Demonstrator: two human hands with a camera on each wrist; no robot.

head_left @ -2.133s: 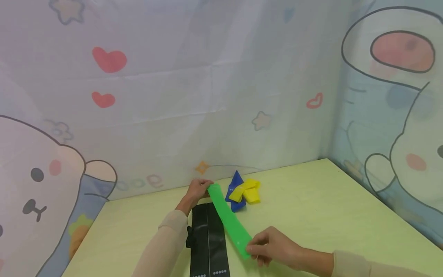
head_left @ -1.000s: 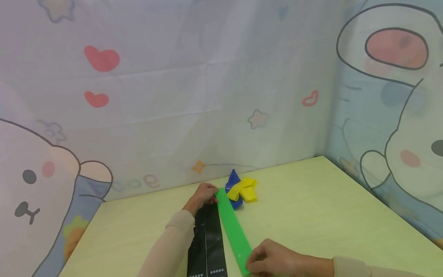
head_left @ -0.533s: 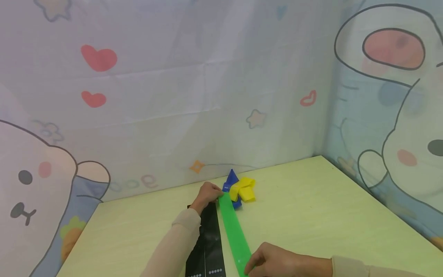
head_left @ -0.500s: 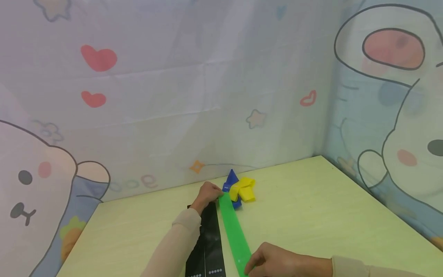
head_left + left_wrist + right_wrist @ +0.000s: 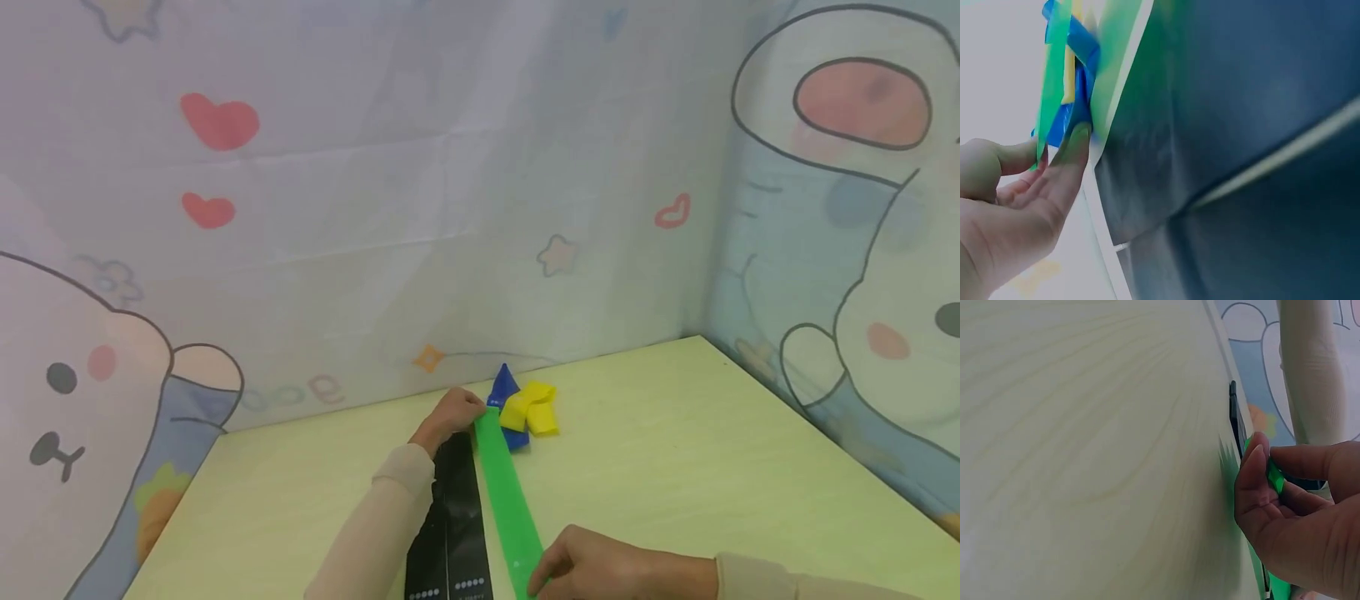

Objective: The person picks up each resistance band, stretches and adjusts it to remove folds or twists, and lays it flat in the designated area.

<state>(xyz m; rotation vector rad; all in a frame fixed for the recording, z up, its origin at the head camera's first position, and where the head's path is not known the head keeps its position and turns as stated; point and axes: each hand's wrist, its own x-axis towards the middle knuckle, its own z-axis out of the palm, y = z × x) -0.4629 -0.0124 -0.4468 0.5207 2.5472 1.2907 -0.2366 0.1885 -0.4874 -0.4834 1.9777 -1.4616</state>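
Note:
A flat green resistance band (image 5: 510,500) is stretched lengthwise between both hands. My left hand (image 5: 452,411) pinches its far end between thumb and fingers; the left wrist view shows the green strip (image 5: 1054,81) rising from that pinch. At the near end my right hand (image 5: 596,567) pinches the band, and a bit of green (image 5: 1276,477) shows between thumb and fingers in the right wrist view. Just left of it lie black bands (image 5: 468,521) side by side, marked with rows of pale dots and partly hidden by the left forearm.
Beyond the green band's far end, a yellow band (image 5: 542,407) lies folded over a blue band (image 5: 504,385). The pale wood-look table (image 5: 712,450) ends at a printed cloth backdrop (image 5: 375,208) behind and to the right.
The green band has swung from a slant to a straighter line beside the black bands. My left hand has shifted right, and my right hand has come nearer the bottom edge.

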